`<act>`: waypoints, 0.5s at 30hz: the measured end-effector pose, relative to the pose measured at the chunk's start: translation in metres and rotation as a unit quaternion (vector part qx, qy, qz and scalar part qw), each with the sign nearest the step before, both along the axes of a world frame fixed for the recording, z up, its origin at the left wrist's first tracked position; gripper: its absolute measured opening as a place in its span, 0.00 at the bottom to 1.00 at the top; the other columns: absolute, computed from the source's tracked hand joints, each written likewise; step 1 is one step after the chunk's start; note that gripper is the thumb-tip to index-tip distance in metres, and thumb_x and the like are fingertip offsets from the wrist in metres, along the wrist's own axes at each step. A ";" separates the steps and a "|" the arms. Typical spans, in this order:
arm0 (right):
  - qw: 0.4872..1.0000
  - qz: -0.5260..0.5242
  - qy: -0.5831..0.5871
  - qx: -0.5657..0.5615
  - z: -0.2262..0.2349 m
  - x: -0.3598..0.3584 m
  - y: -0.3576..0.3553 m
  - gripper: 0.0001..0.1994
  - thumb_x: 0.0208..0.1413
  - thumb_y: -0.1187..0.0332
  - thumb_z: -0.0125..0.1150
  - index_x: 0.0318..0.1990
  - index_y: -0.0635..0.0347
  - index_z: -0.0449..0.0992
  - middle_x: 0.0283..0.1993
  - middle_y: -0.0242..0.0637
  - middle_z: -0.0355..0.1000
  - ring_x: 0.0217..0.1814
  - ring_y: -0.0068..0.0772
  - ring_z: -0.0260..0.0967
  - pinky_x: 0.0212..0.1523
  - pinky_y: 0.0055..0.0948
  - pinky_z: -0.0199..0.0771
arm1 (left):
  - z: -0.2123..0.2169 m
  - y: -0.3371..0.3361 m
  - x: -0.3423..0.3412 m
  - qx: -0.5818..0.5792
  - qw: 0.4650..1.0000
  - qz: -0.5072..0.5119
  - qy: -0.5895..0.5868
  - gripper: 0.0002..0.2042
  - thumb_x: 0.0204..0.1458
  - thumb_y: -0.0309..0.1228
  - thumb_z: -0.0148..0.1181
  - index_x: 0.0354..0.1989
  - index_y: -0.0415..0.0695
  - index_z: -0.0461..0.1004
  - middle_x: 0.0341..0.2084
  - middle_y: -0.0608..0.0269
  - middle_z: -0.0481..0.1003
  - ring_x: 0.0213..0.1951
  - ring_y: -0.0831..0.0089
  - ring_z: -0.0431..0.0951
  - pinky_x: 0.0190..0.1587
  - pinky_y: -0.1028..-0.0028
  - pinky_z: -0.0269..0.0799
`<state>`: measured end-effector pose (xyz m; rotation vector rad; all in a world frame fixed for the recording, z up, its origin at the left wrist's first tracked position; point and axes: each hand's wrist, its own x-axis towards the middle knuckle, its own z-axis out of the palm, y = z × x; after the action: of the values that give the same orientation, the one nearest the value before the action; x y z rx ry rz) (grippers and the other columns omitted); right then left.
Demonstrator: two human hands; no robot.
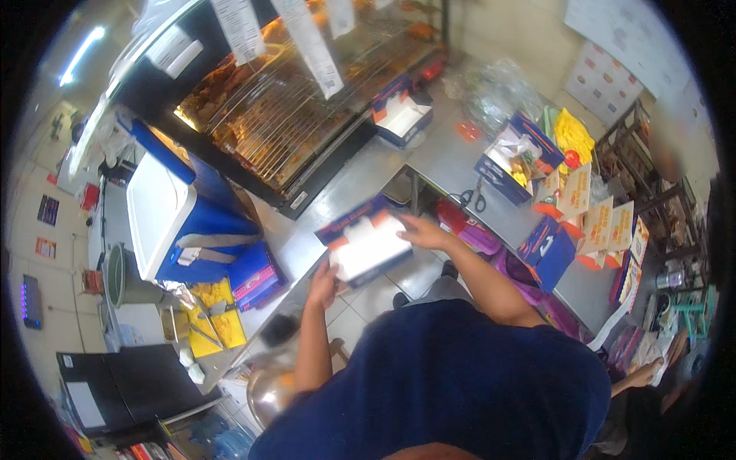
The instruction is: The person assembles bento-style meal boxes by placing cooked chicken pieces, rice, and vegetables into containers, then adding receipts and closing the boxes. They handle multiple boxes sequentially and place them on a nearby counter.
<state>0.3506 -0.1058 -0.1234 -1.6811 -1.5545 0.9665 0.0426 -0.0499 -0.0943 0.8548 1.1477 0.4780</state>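
Between my two hands is an open cardboard box, dark blue and orange outside and white inside, held up over the gap between the counters. My left hand grips its near left corner, fingers closed on the wall. At the box's right end, my right hand has its fingers closed on the edge. The lid stands raised on the far side, and no contents show in the slightly blurred white inside. Beyond it, a similar open box stands beside the glass-fronted warmer cabinet, which has wire racks and browned food inside.
Scissors lie on the right counter near a filled box and several orange and cream cartons. On the left are a blue cooler and a yellow cutting board with utensils. Another person's hand is at lower right.
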 end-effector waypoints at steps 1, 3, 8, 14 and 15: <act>0.999 -0.023 0.035 -0.006 0.008 0.004 0.000 0.30 0.55 0.56 0.59 0.60 0.64 0.61 0.56 0.48 0.67 0.51 0.35 0.70 0.46 0.30 0.72 | 0.006 0.015 0.010 0.023 0.999 0.021 0.014 0.25 0.59 0.29 0.46 0.65 0.47 0.50 0.47 0.60 0.70 0.41 0.68 0.75 0.35 0.70 0.75; 0.992 -0.073 0.102 -0.016 0.031 0.012 -0.007 0.29 0.54 0.55 0.59 0.59 0.63 0.63 0.54 0.46 0.70 0.45 0.35 0.73 0.43 0.30 0.73 | 0.008 0.050 0.033 0.056 0.996 0.069 -0.016 0.30 0.58 0.31 0.50 0.67 0.49 0.44 0.49 0.58 0.67 0.42 0.68 0.72 0.36 0.67 0.73; 0.967 -0.243 0.005 0.072 0.023 0.027 -0.089 0.22 0.52 0.62 0.60 0.53 0.63 0.68 0.48 0.45 0.72 0.45 0.40 0.72 0.46 0.35 0.70 | -0.054 0.162 0.081 0.039 0.998 0.052 0.004 0.30 0.57 0.43 0.52 0.61 0.37 0.53 0.49 0.54 0.63 0.39 0.70 0.67 0.41 0.72 0.68; 0.652 -0.674 -0.349 0.017 0.011 0.078 -0.189 0.38 0.44 0.51 0.64 0.60 0.60 0.58 0.55 0.52 0.60 0.59 0.55 0.54 0.59 0.48 0.54 | -0.048 0.150 0.146 -0.035 0.954 0.160 -0.252 0.27 0.59 0.46 0.45 0.61 0.41 0.53 0.59 0.52 0.55 0.57 0.59 0.61 0.60 0.62 0.59; 0.609 -0.725 -0.318 -0.053 0.006 0.094 -0.197 0.42 0.40 0.48 0.66 0.61 0.60 0.55 0.56 0.54 0.59 0.60 0.56 0.53 0.59 0.49 0.53 | -0.046 0.145 0.153 -0.030 0.942 0.198 -0.268 0.29 0.59 0.46 0.44 0.63 0.41 0.50 0.62 0.49 0.53 0.61 0.57 0.59 0.62 0.61 0.57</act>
<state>0.4442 -0.3025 -0.1175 -2.6077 0.0574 -0.4968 0.1956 0.0953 -0.1399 0.3924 0.8147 0.9390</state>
